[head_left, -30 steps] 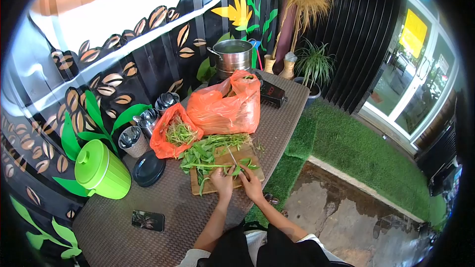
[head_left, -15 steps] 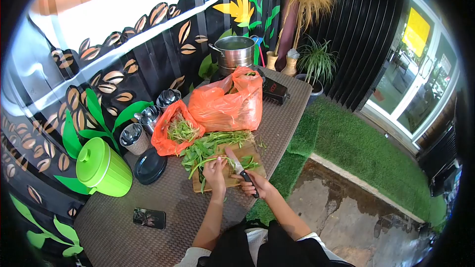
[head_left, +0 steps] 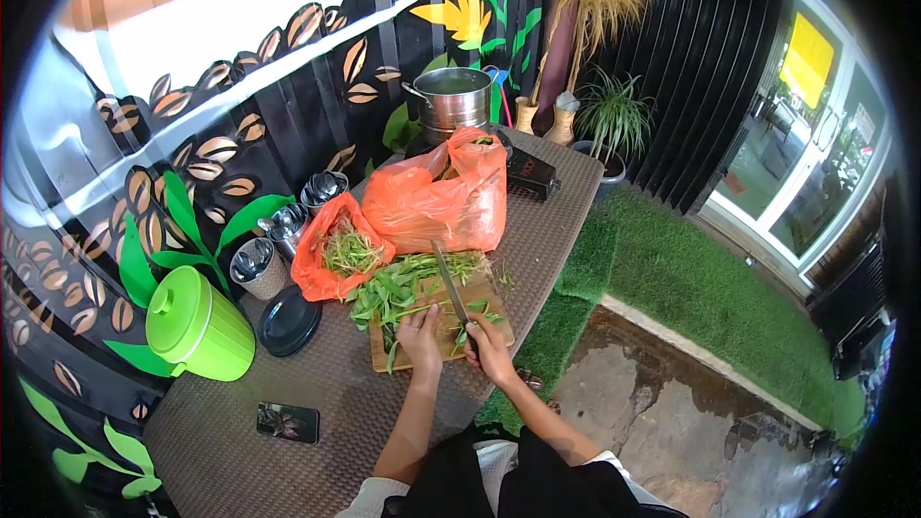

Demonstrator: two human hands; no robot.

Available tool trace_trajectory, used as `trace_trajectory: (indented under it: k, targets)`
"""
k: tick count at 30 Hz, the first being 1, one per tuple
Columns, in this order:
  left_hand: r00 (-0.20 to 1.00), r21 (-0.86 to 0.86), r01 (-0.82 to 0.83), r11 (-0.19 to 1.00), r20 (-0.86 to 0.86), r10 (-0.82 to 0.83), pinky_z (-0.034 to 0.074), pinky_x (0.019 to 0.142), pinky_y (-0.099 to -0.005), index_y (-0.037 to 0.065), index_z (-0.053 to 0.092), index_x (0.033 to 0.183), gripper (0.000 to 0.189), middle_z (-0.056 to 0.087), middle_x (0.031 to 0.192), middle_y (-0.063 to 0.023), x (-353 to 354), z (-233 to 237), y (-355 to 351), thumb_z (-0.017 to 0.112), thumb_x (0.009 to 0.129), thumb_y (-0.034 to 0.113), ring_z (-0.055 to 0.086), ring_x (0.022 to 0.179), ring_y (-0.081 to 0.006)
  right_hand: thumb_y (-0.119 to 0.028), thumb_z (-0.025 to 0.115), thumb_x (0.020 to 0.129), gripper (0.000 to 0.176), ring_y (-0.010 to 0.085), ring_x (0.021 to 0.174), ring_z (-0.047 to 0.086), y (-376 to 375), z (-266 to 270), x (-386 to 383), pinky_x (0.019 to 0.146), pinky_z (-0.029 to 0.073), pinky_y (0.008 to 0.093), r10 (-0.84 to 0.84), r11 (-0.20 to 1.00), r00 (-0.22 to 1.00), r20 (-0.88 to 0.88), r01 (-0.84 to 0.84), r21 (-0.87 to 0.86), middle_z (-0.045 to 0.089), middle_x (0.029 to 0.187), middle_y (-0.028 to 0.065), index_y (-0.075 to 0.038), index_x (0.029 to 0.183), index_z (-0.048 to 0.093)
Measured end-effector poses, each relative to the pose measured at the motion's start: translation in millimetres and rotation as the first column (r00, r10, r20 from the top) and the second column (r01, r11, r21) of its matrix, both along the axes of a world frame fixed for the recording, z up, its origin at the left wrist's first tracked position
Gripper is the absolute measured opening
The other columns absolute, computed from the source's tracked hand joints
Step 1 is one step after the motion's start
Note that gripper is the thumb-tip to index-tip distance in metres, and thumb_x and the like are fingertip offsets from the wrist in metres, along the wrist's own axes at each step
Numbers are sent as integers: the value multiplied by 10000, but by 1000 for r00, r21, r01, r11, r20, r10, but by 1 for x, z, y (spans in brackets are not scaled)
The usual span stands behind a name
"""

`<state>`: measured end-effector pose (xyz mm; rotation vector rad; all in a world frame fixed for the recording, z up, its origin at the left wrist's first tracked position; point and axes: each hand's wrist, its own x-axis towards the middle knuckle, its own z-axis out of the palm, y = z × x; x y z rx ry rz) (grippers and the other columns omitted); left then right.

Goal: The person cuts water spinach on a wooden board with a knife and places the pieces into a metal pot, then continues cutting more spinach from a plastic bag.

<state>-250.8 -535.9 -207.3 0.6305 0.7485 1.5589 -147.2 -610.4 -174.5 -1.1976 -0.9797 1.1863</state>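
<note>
Greens on the chopping board, knife up mid-cut

The right hand (head_left: 487,343) is closed round the knife (head_left: 448,283). The handle is pretty much buried in the fist, so only the blade shows, pointing toward 12 o'clock over the greens (head_left: 393,290). The left hand (head_left: 420,331) sits just beside it at 9 o'clock, fingers close together and pressed down on the stems (fingertips are hard to make out among the leaves). The greens lie across the wooden board (head_left: 387,360), spilling off its far-left edge. A big orange bag (head_left: 436,203) is at 12 o'clock from the board, contents hidden. A smaller open bag (head_left: 331,254) at 10 o'clock shows thin stalky bits. The phone (head_left: 287,422) lies at 7 o'clock, its screen too small to read.
</note>
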Motion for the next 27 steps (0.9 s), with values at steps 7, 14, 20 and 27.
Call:
trace_trajectory:
  k: [7, 14, 20, 27]
  targets:
    - [995, -68, 91, 994, 51, -88, 511, 824, -274, 9, 525, 1032, 222, 602, 1004, -94, 1, 6, -7, 644, 844, 10, 600, 943, -175, -230, 412, 981, 421, 76, 442, 375, 6, -16, -4, 419, 320, 230, -7, 999, 1000, 6, 7, 51, 406, 546, -7, -99, 1381, 400]
    - [992, -98, 107, 989, 72, -101, 501, 842, -291, 8, 505, 1062, 256, 604, 1020, -105, 4, 5, -8, 642, 846, 11, 601, 948, -183, -196, 476, 963, 440, 61, 460, 381, 7, -27, -6, 438, 317, 227, -89, 989, 984, 157, 68, 131, 412, 536, -20, -78, 1380, 400]
    - [987, -44, 120, 992, 111, -114, 505, 798, -274, 0, 518, 1007, 217, 623, 983, -119, 5, 2, -5, 648, 834, -7, 615, 900, -173, -180, 517, 946, 427, 48, 514, 374, 6, -18, -3, 463, 300, 226, -40, 995, 998, 49, 35, 95, 427, 579, -28, -52, 1340, 414]
    - [996, -21, 87, 996, 29, -86, 498, 739, -257, -10, 544, 930, 147, 645, 921, -116, 5, -2, -6, 655, 834, -4, 624, 850, -155, -201, 491, 966, 415, 60, 471, 366, 10, -30, -3, 437, 294, 222, -10, 989, 999, 36, 5, 146, 387, 542, -30, -21, 1323, 382]
